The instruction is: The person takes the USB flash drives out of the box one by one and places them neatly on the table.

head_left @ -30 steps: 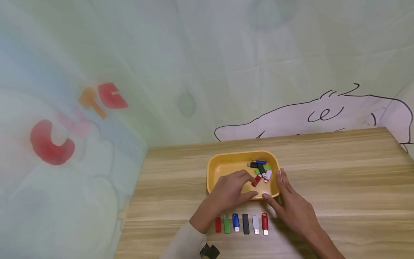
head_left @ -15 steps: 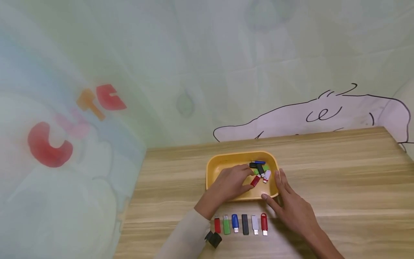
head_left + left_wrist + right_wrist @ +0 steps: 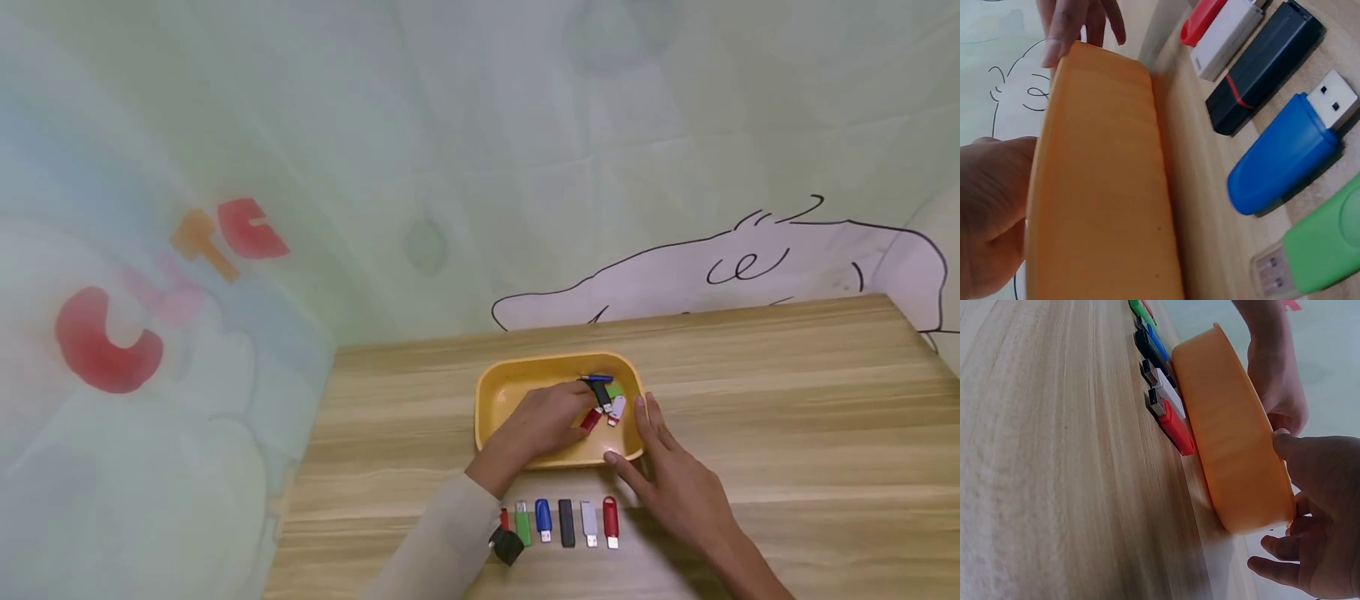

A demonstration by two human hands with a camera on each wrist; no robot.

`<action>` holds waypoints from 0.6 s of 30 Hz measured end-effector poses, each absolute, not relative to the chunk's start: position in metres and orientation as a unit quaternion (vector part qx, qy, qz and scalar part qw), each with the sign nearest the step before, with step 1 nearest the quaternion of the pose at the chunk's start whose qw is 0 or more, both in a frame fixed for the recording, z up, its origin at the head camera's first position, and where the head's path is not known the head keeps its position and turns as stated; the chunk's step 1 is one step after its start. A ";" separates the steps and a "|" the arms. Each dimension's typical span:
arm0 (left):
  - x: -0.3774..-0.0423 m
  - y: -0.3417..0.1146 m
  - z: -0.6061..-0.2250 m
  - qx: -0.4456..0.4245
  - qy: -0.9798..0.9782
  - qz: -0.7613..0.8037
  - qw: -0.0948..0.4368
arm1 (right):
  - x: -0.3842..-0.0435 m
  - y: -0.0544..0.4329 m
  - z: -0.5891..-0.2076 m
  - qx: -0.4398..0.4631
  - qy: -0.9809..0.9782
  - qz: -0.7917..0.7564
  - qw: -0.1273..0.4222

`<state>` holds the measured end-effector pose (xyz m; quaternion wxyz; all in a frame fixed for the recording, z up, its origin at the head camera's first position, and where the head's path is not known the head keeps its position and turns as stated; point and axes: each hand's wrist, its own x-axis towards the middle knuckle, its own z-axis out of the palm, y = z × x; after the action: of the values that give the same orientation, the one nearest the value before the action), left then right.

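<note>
My left hand (image 3: 551, 417) reaches into a yellow plastic tray (image 3: 517, 362), fingers bent over a small pile of USB sticks. A red USB stick (image 3: 591, 419) lies by its thumb, and a black USB stick (image 3: 602, 396) lies by its fingertips. Whether it pinches one is hidden. White (image 3: 617, 410), green (image 3: 615, 390) and blue (image 3: 597, 378) sticks complete the visible pile. With thumb at the front and fingers along the side, my right hand (image 3: 682, 483) holds the tray's front right corner. The right wrist view shows its thumb (image 3: 1282, 442) on the rim.
In front of the tray, several USB sticks form a row: green (image 3: 522, 523), blue (image 3: 543, 519), black (image 3: 567, 523), pale grey (image 3: 589, 523) and red (image 3: 611, 521). Another red one is partly covered by the left wrist's black device (image 3: 507, 546). A printed cloth (image 3: 420, 167) hangs behind the wooden table (image 3: 787, 400).
My left hand has drawn back from the red stick, then moved right and deeper over the pile, covering part of a black stick. My right hand stays on the tray corner.
</note>
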<state>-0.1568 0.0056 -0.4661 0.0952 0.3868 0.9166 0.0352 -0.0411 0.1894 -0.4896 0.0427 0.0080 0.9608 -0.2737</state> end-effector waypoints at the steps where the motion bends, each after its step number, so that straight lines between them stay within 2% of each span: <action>1: -0.157 0.007 -0.468 0.386 0.916 0.034 0.099 | -0.041 0.189 -0.489 0.008 0.961 -0.274 0.042; 6: -0.155 0.011 -0.472 0.379 0.918 0.031 0.116 | -0.040 0.189 -0.489 0.008 0.962 -0.272 0.038; 18: -0.151 0.008 -0.470 0.379 0.919 0.017 0.108 | -0.041 0.189 -0.489 0.013 0.961 -0.272 0.045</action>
<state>-0.1511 0.0082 -0.4698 0.1084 0.3788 0.9190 0.0169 -0.0410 0.1887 -0.4891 0.0445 0.0128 0.9613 -0.2715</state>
